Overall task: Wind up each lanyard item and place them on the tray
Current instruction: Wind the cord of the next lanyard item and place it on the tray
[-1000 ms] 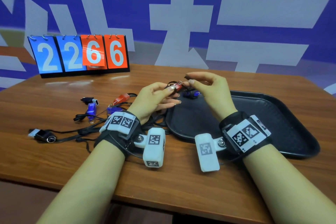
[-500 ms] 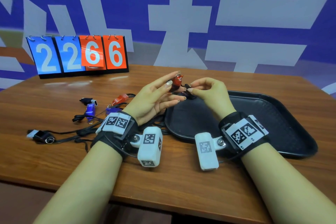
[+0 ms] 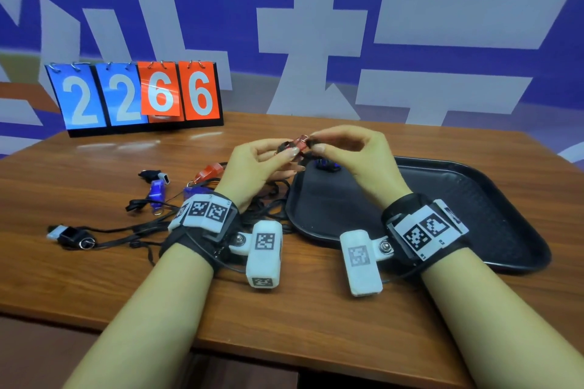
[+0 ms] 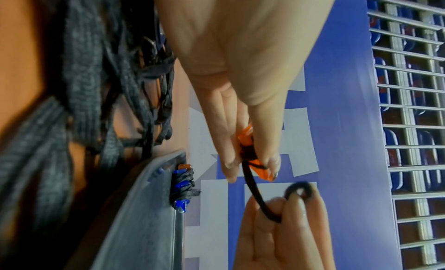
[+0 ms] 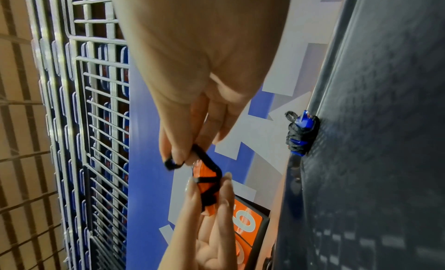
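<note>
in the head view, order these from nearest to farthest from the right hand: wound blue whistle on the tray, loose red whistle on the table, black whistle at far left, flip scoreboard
From the right hand:
1. Wound blue whistle, on the tray just below its fingers.
2. Loose red whistle, on the table beyond the left hand.
3. Flip scoreboard and black whistle, back left and front left: too close to call.

An orange whistle is showing under black cord; a blue whistle, black-wrapped, is lying on the black tray; the brown bench is showing wood grain.
</note>
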{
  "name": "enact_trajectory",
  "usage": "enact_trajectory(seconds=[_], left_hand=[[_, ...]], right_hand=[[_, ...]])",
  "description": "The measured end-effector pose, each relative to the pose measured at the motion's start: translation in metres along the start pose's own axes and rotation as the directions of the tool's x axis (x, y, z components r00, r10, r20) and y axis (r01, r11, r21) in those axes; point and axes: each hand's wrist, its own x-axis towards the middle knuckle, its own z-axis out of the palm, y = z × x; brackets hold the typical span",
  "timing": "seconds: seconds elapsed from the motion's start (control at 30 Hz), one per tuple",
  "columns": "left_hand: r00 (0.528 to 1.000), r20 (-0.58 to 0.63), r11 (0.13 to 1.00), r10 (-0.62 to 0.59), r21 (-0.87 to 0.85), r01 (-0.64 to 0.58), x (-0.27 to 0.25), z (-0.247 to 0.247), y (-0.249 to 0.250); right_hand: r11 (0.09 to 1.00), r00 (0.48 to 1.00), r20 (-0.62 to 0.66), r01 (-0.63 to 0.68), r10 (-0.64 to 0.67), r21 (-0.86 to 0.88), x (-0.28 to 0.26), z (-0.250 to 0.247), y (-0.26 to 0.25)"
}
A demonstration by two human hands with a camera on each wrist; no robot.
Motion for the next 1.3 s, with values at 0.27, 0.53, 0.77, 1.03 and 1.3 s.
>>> enact_trajectory(seconds=[0.27, 0.53, 0.77, 1.03, 1.3], left_hand=[[0.994, 0.112, 0.996, -0.005, 0.086, -0.005, -0.004, 0.000, 0.002], [0.983, 0.165, 0.993, -0.074, 0.106, 0.057, -0.003, 0.001, 0.001], [0.993, 0.112, 0.994, -0.047, 0.106, 0.036, -0.001, -0.002, -0.001], [0.980, 0.198, 0.969, 0.019, 0.239, -0.067, 0.001, -0.010, -0.001], [0.980, 0.197, 0.960, 0.001, 0.275, -0.056, 0.003, -0.012, -0.003]], right_hand=[[0.973, 0.999, -0.009, 0.039, -0.042, -0.226, 0.004, -0.001, 0.009], [0.986, 0.996, -0.067, 0.046, -0.057, -0.162, 0.004, -0.002, 0.008], [0.985, 0.996, 0.089, -0.005, 0.021, -0.171, 0.002, -0.002, 0.007], [0.962, 0.996, 0.059, -0.042, 0.060, -0.268, 0.006, -0.004, 0.015], [0.977, 0.998, 0.061, 0.003, 0.010, -0.215, 0.004, -0.004, 0.010]])
